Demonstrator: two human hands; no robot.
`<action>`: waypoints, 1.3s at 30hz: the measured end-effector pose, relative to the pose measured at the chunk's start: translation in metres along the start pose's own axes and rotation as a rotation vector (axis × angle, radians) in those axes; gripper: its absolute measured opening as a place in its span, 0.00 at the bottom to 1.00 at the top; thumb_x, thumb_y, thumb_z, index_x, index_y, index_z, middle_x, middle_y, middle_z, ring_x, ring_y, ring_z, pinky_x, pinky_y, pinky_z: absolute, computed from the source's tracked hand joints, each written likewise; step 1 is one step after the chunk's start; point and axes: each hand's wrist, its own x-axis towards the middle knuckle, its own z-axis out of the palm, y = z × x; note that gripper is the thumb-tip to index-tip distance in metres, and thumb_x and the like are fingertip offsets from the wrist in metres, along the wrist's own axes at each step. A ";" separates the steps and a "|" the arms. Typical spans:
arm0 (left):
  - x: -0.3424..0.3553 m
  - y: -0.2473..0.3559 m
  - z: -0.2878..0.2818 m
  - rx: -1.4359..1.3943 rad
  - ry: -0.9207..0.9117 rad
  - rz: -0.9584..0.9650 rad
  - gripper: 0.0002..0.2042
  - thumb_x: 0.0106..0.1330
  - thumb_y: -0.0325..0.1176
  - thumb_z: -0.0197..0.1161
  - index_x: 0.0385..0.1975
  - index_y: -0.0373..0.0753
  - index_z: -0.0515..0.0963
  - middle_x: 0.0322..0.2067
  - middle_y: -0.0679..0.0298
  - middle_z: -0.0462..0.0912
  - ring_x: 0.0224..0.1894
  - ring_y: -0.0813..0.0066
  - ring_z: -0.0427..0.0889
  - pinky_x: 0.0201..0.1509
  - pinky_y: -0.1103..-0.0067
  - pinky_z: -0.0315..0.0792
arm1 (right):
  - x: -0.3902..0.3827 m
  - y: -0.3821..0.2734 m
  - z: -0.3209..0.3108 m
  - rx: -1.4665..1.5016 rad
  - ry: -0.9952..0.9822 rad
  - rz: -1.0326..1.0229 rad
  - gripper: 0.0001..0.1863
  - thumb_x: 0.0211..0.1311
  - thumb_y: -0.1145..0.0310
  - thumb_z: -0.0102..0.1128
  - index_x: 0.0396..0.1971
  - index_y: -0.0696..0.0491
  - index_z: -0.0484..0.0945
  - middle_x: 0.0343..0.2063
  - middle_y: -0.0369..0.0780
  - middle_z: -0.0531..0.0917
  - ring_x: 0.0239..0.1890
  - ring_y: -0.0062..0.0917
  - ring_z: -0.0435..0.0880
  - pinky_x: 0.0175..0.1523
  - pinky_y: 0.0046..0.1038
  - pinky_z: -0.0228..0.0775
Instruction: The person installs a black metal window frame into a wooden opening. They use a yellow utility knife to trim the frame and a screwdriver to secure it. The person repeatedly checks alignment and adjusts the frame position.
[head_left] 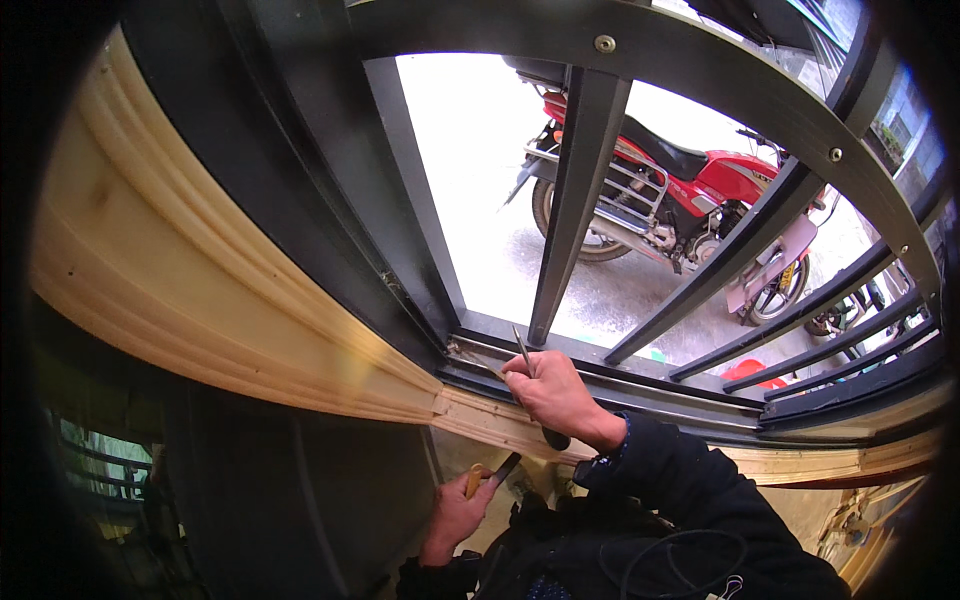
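Your right hand (pixel 556 392) is at the near left corner of the window's bottom track (pixel 640 389), its fingers closed around a slender metal-shafted tool (pixel 522 346). The grip there pinches between thumb and forefinger near the front, with the shaft poking out past the knuckles and a dark, rounded end showing below the heel of your hand. Holding it so far forward probably gives you finer control of the point, while the back end can lie along your palm; whether the tip touches the metal, you cannot tell from above.

Your left hand (pixel 458 515) is lower, on your side of the wooden trim (pixel 487 417) and apart from it. Its grip is closed too, around a yellow handle-like piece (pixel 474 481), with a dark flat blade (pixel 508 468) jutting up beside the fingers. Whether those two make one tool is hidden by your hand. Carried close to your body, they sit clear of the right hand's space and seem within easy reach.

The dark upright bars (pixel 575 200) rise from the far side of the track, so your right forearm comes in low, over the trim. Beyond them stands a red motorcycle (pixel 670 190).
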 end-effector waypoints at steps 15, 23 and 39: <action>-0.002 0.006 0.000 0.006 0.011 -0.046 0.11 0.71 0.36 0.67 0.43 0.34 0.83 0.20 0.70 0.77 0.22 0.85 0.74 0.27 0.79 0.70 | 0.000 0.007 0.001 0.219 -0.038 0.072 0.11 0.66 0.72 0.55 0.36 0.64 0.84 0.18 0.33 0.78 0.22 0.14 0.74 0.29 0.24 0.69; -0.002 0.001 0.000 0.018 0.006 -0.053 0.12 0.71 0.37 0.66 0.43 0.33 0.83 0.21 0.67 0.79 0.26 0.84 0.76 0.30 0.78 0.71 | -0.003 0.008 -0.003 0.290 -0.080 0.109 0.12 0.68 0.72 0.54 0.39 0.63 0.84 0.19 0.31 0.77 0.21 0.12 0.72 0.26 0.21 0.66; -0.004 0.011 0.005 0.051 -0.024 -0.057 0.11 0.70 0.36 0.68 0.41 0.34 0.84 0.21 0.67 0.79 0.26 0.85 0.75 0.31 0.78 0.71 | -0.067 0.003 -0.022 -0.244 -0.085 -0.314 0.11 0.64 0.71 0.60 0.42 0.59 0.85 0.27 0.53 0.85 0.28 0.41 0.88 0.37 0.34 0.81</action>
